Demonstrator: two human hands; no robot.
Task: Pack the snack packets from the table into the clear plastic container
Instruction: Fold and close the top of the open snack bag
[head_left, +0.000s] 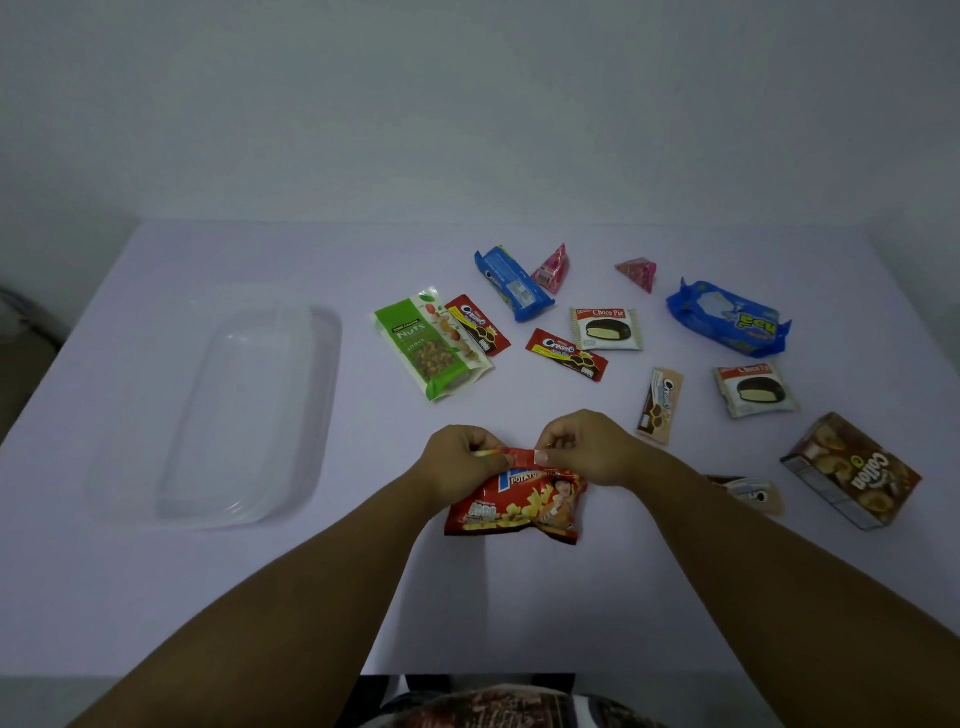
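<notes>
A red potato snack packet (519, 506) hangs just above the table's near middle. My left hand (460, 460) and my right hand (584, 447) each pinch its top edge, side by side. The clear plastic container (311, 415) lies empty on the left of the table. Scattered to the right are a green nuts pouch (431, 345), two red cream-biscuit packets (478, 325) (566, 356), two choco pies (607, 328) (756, 389), a long blue biscuit pack (511, 283) and a blue wafer bag (730, 319).
Two pink triangular packets (551, 270) (640, 271) sit at the back. A beige biscuit packet (658, 405), a brown snack box (852, 470) and a half-hidden brown packet (750, 491) lie at the right. The lilac table (156, 597) ends close to my body.
</notes>
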